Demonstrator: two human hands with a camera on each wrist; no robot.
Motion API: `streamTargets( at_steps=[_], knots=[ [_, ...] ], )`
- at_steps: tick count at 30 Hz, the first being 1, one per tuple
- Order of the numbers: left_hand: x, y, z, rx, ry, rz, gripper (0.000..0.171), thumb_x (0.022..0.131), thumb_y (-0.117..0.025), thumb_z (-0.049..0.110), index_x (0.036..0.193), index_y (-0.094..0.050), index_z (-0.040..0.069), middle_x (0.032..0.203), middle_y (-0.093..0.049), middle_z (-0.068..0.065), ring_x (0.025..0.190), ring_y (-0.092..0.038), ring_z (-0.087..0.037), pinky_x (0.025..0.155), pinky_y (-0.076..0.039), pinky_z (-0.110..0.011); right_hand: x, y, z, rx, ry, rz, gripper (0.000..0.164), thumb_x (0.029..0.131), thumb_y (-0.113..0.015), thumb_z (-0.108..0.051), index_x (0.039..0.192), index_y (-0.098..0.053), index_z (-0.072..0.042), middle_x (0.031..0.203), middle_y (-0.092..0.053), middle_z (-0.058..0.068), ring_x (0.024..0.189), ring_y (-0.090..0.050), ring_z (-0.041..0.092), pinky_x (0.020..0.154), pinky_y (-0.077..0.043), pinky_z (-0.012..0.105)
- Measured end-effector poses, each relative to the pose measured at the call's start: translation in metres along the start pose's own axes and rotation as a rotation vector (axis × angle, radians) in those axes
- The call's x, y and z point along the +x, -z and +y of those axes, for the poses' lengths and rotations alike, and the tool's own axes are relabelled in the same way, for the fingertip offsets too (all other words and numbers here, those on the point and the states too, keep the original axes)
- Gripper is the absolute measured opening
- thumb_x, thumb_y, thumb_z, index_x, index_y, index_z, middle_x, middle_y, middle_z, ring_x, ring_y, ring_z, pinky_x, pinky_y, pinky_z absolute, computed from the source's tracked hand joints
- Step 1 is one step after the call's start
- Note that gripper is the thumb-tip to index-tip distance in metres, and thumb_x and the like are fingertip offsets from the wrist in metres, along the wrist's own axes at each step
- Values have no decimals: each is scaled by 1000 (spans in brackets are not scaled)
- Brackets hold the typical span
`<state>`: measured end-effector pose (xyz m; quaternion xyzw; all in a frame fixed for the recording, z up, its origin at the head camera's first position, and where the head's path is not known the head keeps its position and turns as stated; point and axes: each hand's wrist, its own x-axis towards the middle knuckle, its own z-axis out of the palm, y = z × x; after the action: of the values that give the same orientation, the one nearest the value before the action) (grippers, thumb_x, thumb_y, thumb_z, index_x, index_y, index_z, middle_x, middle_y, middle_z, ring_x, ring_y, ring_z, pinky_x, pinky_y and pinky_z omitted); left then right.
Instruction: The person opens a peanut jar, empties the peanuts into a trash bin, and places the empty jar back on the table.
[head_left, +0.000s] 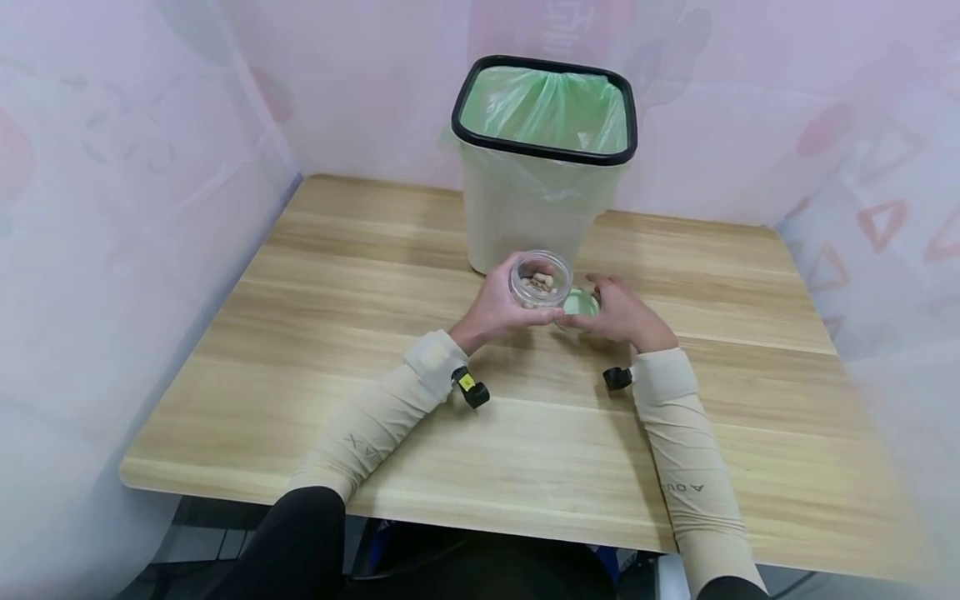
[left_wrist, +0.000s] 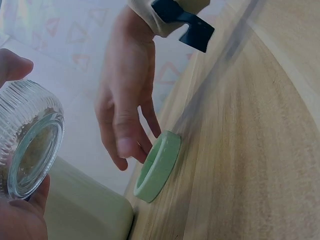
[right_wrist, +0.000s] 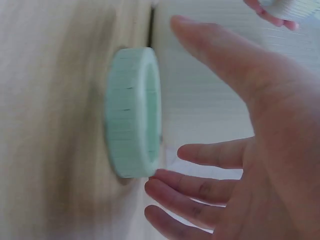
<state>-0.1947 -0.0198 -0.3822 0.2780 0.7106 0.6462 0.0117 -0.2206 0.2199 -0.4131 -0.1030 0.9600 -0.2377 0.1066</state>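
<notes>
A clear ribbed jar (head_left: 542, 279) is gripped in my left hand (head_left: 502, 302), tilted above the table with its mouth showing in the head view. Small pale brown pieces, peanut-like, lie inside it. In the left wrist view the jar's round base (left_wrist: 37, 155) faces the camera. A light green lid (right_wrist: 132, 112) lies on the table with its hollow side up. Over it my right hand (head_left: 618, 310) is spread, thumb and fingers apart. In the right wrist view its fingertips (right_wrist: 155, 185) are close by the lid's rim, with nothing held.
Behind the hands stands a pale bin (head_left: 525, 204) with a black rim and a green plastic liner (head_left: 555, 100). The wooden table (head_left: 300, 375) meets patterned fabric walls (head_left: 150, 208) at its back and sides.
</notes>
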Motion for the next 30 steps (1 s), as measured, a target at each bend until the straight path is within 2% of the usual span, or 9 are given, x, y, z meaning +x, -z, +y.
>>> streamTargets(
  at_steps=[4, 7, 10, 14, 19, 23, 30],
  knots=[
    [-1, 1, -3, 9, 1, 13, 72, 67, -86, 11, 129, -50, 1, 123, -61, -19, 115, -57, -28, 105, -46, -39, -2, 6, -5, -19, 5, -2, 113, 73, -59, -78, 149, -29, -1, 142, -44, 25, 130, -46, 37, 104, -43, 55],
    [1, 3, -17, 10, -4, 35, 72, 67, -87, 15, 129, -50, 8, 122, -63, -13, 113, -58, -20, 103, -46, -34, -3, 12, -10, -18, 11, 1, 107, 78, -58, -73, 149, -27, 0, 147, -39, 25, 134, -41, 37, 107, -40, 56],
    [-1, 6, -16, -5, -5, 48, 71, 68, -87, 14, 129, -50, 8, 122, -63, -13, 113, -59, -23, 104, -47, -37, -5, 19, -15, 6, 15, 19, 98, 83, -60, -65, 149, -28, -1, 147, -38, 24, 134, -41, 37, 107, -40, 55],
    [-6, 13, 0, -16, 16, 58, 71, 68, -86, 10, 129, -49, 3, 122, -62, -18, 115, -58, -32, 105, -46, -42, -9, 31, -22, 43, 60, 89, 83, 89, -61, -53, 145, -35, 2, 137, -49, 25, 123, -51, 38, 101, -45, 54],
    [-8, 25, 2, 17, 12, 83, 72, 69, -86, 12, 129, -49, 1, 123, -61, -19, 116, -57, -32, 105, -46, -44, -15, 46, -27, 71, 96, 171, 66, 92, -60, -44, 138, -45, 2, 123, -60, 23, 110, -60, 37, 93, -50, 51],
    [-11, 38, 4, 27, 17, 104, 70, 69, -85, 11, 129, -50, 1, 122, -61, -20, 115, -57, -32, 103, -46, -42, -21, 61, -30, 79, 87, 213, 62, 93, -57, -47, 134, -50, -1, 118, -63, 18, 106, -62, 33, 90, -52, 48],
    [-14, 61, 10, 41, 22, 146, 68, 69, -85, 11, 127, -52, 0, 122, -61, -20, 115, -57, -31, 100, -47, -34, -33, 89, -41, 84, 45, 234, 68, 91, -50, -61, 131, -55, -6, 115, -65, 12, 107, -60, 27, 89, -48, 44]
  ],
)
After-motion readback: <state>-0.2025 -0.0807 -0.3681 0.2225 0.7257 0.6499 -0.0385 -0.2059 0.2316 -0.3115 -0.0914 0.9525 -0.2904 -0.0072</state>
